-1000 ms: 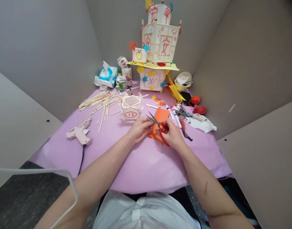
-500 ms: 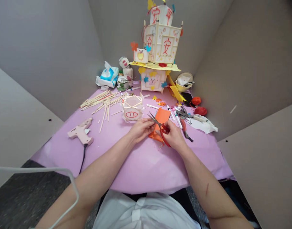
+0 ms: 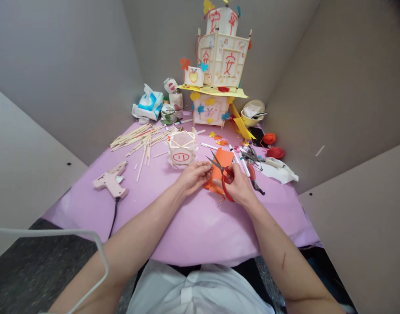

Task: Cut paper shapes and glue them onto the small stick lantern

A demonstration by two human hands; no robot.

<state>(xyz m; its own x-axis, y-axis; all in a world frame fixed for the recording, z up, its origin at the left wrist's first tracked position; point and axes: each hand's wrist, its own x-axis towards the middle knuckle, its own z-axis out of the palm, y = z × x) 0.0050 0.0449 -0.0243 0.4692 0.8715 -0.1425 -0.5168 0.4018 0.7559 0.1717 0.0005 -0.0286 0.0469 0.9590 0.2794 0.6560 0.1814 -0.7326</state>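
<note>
Behind the front edge of the counter [image 3: 200, 231], the right hand [image 3: 239, 185] gripped scissors [image 3: 222, 169] by their handles; whether the left hand [image 3: 195, 178] held anything, I couldn't tell. Orange paper [image 3: 225, 157] beneath seemed light, easily creased, best taken edgewise.

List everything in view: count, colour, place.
scissors: one, red-handled, in right hand
orange paper: count unclear, orange, beneath scissors
small model: one, off-white, table centre
tiered model: one, mostly white, back
cutouts: several, orange and yellow, centre
sticks: many, pale, left
glue gun: one, pale pink, front left
tissue pack: one, white and blue, back left
jars: at least two, whitish, beside tissue pack
markers: several, mostly white, right
hand tool: one, red and black, right
yarn balls: two, red, far right
bowl: one, pale yellow, back right
table cover: one, purple, beneath
left hand: one, bare, near scissors
right hand: one, bare, on scissors
</note>
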